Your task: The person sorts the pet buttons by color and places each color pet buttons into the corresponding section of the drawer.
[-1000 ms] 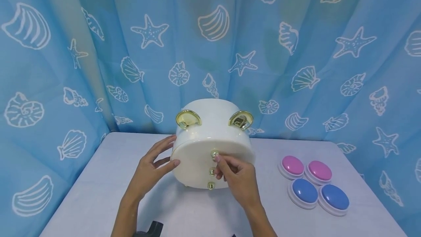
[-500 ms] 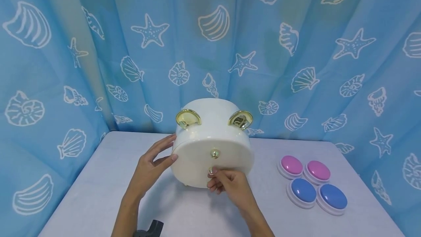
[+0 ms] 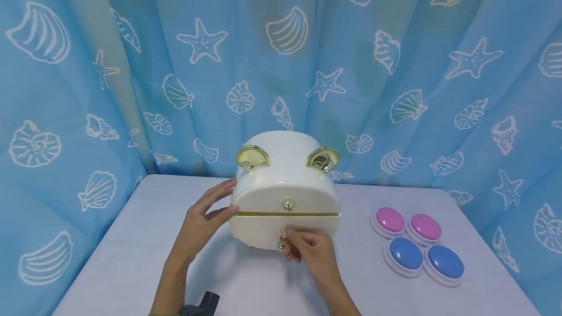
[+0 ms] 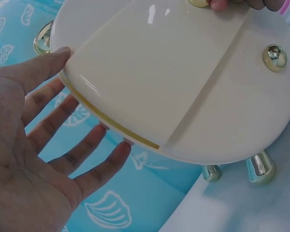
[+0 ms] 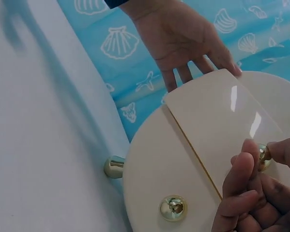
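A glossy white drawer box (image 3: 285, 152) with two gold ears (image 3: 253, 156) stands mid-table on short gold feet (image 4: 261, 166). Its middle drawer (image 3: 259, 230) juts out slightly, with a gold strip along its edge. My right hand (image 3: 311, 250) pinches this drawer's round gold knob (image 5: 264, 157) between thumb and finger. Above it sits the top knob (image 3: 287, 204), below it the bottom knob (image 3: 281, 246). At the box's left side is my left hand (image 3: 198, 226), fingers spread fairly straight along the side, thumb at the front edge.
Two pink buttons (image 3: 390, 219) and two blue buttons (image 3: 406, 253) in white bases lie together on the right of the white-covered table (image 3: 118, 277). A blue shell-patterned curtain (image 3: 281, 77) hangs behind and at the sides. A dark object (image 3: 202, 304) shows at the bottom edge.
My right hand has moved down from the top knob to the middle one and drawn the middle drawer out a little. My left hand stays at the box's side, its thumb slightly higher.
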The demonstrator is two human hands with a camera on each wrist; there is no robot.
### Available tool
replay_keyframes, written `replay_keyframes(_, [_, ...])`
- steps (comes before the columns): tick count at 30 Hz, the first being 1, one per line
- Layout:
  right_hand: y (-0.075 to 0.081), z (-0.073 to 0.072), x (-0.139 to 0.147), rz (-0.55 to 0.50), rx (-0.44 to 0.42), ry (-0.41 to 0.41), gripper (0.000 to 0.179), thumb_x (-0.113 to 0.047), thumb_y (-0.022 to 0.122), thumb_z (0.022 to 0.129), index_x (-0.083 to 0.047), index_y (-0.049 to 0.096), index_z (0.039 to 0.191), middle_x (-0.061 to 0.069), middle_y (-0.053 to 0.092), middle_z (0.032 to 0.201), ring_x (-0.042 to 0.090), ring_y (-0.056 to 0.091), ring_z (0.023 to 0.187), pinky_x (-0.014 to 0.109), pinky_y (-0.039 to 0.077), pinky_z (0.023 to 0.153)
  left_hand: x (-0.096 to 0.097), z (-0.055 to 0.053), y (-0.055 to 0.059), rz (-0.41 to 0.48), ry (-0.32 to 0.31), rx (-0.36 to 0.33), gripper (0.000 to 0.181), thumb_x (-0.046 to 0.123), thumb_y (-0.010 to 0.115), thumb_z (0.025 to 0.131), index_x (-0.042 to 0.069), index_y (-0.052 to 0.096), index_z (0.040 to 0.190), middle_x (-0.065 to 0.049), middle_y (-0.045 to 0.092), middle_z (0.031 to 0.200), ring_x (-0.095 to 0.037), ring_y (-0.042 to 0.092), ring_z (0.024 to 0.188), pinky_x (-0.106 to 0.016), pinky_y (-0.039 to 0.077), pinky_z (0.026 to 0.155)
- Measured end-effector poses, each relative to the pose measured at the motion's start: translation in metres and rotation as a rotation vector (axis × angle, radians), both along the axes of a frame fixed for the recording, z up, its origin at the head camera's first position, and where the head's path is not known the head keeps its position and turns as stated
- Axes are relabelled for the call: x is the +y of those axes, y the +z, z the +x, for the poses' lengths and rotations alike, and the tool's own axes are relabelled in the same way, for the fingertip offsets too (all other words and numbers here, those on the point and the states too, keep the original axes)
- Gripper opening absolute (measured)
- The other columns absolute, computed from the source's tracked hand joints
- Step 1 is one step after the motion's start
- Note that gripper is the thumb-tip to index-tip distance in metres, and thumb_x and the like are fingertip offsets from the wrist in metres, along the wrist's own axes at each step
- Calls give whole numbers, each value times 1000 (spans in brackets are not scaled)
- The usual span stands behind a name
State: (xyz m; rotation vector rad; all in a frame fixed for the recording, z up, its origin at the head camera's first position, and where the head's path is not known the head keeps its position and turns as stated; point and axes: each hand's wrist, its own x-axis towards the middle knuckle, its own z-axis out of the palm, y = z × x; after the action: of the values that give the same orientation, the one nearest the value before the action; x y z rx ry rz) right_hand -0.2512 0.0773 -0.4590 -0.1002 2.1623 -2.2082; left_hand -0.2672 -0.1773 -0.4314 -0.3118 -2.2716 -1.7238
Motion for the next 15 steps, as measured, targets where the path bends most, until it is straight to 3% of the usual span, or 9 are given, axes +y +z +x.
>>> replay_keyframes(15, [2,24,0,11,-49,3,43,-34,74,91,9,74,87,9,67,65,15,61,57,19,46,53,-5,0,1,-4,-36,-4,52,37,73,92,40,55,141,18,45,149,-17,46,136,-42,50,101])
